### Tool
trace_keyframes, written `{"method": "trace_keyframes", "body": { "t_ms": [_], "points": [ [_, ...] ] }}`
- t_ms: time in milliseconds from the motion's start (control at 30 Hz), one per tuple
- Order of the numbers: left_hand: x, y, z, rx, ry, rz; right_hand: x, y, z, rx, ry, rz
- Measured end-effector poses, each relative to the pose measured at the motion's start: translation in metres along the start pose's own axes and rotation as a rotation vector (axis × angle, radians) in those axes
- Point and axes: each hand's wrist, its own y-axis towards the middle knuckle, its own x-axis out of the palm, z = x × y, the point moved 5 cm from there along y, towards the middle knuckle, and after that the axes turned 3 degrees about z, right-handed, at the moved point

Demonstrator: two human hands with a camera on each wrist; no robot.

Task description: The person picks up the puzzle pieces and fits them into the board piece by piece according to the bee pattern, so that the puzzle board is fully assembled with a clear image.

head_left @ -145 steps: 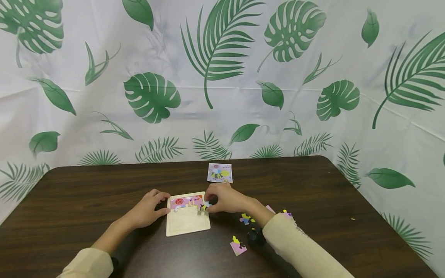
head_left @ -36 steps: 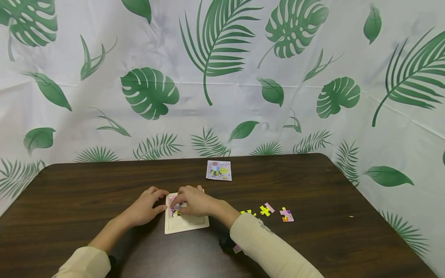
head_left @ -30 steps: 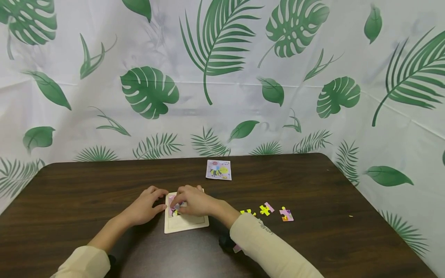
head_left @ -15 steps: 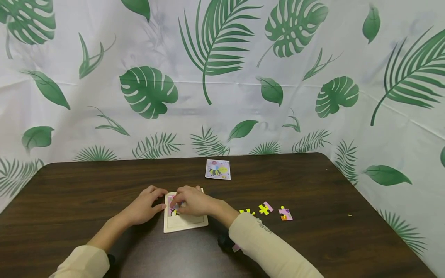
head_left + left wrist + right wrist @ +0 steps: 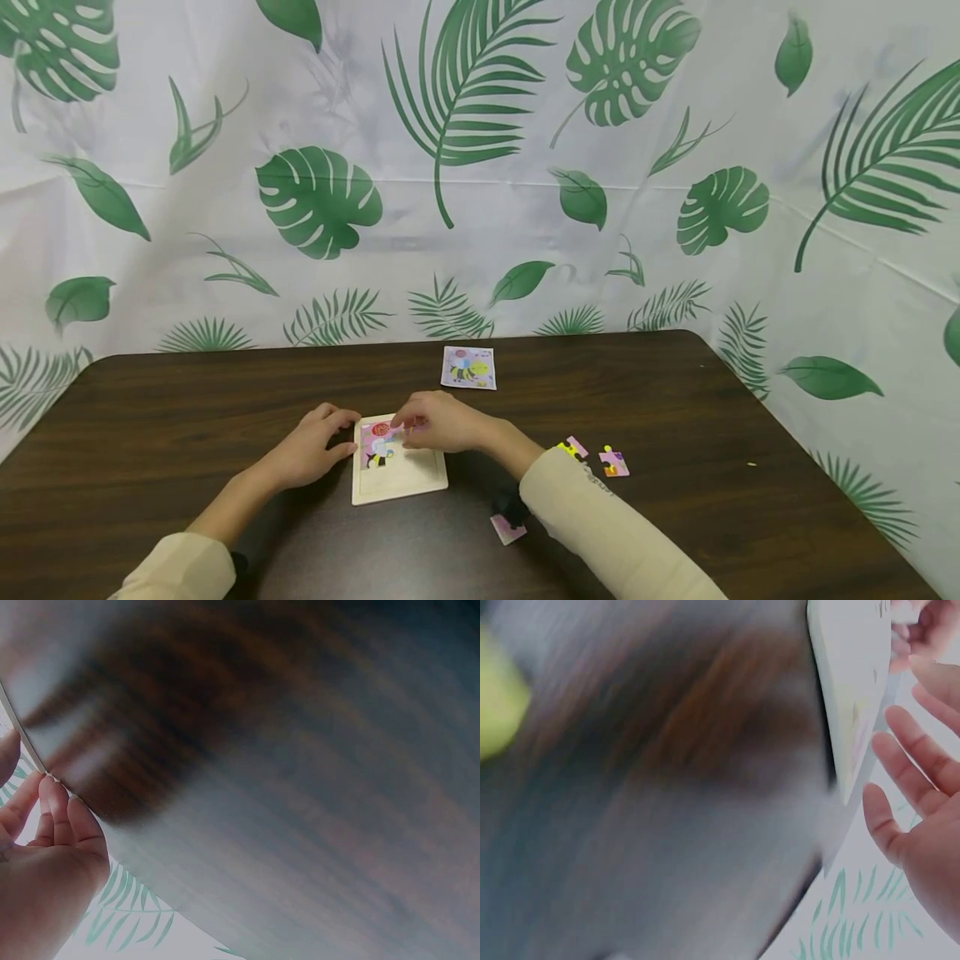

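A pale wooden puzzle tray [image 5: 401, 485] lies on the dark table, with pink, blue, yellow and black jigsaw pieces [image 5: 377, 454] along its upper and left parts. At the tray's left edge rests my left hand [image 5: 313, 446], its fingertips and thumb touching the frame. My right hand [image 5: 444, 421] hovers above the tray's upper right, partly covering the pieces there. In the right wrist view the right fingers [image 5: 922, 757] are loosely spread beside the tray [image 5: 840, 667] and hold nothing.
Behind the tray lies a bee picture card [image 5: 468, 367]. To the right are loose pieces: a yellow-pink piece [image 5: 574, 447], a pink-orange piece [image 5: 613, 462] and a pink piece [image 5: 507, 528] by the right wrist. A leaf-print cloth [image 5: 480, 275] hangs behind the table.
My right hand has placed a jigsaw piece at the tray's left, let go of it and drawn back to the upper right. The left hand has stayed at the tray's edge.
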Motion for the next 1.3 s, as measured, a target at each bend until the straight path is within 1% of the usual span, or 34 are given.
{"method": "trace_keyframes", "body": {
  "t_ms": [100, 200, 400, 567, 700, 833, 967, 1067, 1300],
  "points": [
    [0.001, 0.000, -0.001, -0.011, 0.001, -0.008, -0.006, -0.008, 0.011, 0.038, 0.036, -0.008],
    [0.001, 0.000, 0.000, -0.026, -0.001, -0.012, -0.012, -0.019, 0.023, 0.073, 0.046, -0.019],
    [0.001, -0.002, 0.001, -0.032, -0.001, -0.011, -0.025, -0.042, 0.039, 0.071, 0.053, -0.042],
    [0.001, -0.002, 0.000, -0.036, 0.001, -0.012, -0.034, -0.064, 0.054, 0.101, 0.064, -0.064],
    [0.001, -0.001, 0.000, -0.039, -0.004, -0.014, -0.041, -0.084, 0.066, 0.110, 0.072, -0.063],
    [0.001, -0.001, 0.000, -0.028, -0.001, -0.011, -0.046, -0.102, 0.075, 0.132, 0.085, -0.053],
    [0.000, -0.001, 0.000, -0.026, 0.003, -0.005, -0.048, -0.117, 0.081, 0.143, 0.082, -0.046],
    [0.000, -0.001, 0.001, -0.027, 0.003, -0.002, -0.045, -0.126, 0.081, 0.150, 0.082, -0.055],
    [0.000, -0.001, 0.001, -0.016, 0.002, -0.002, -0.039, -0.138, 0.081, 0.124, 0.059, -0.065]
  ]
}}
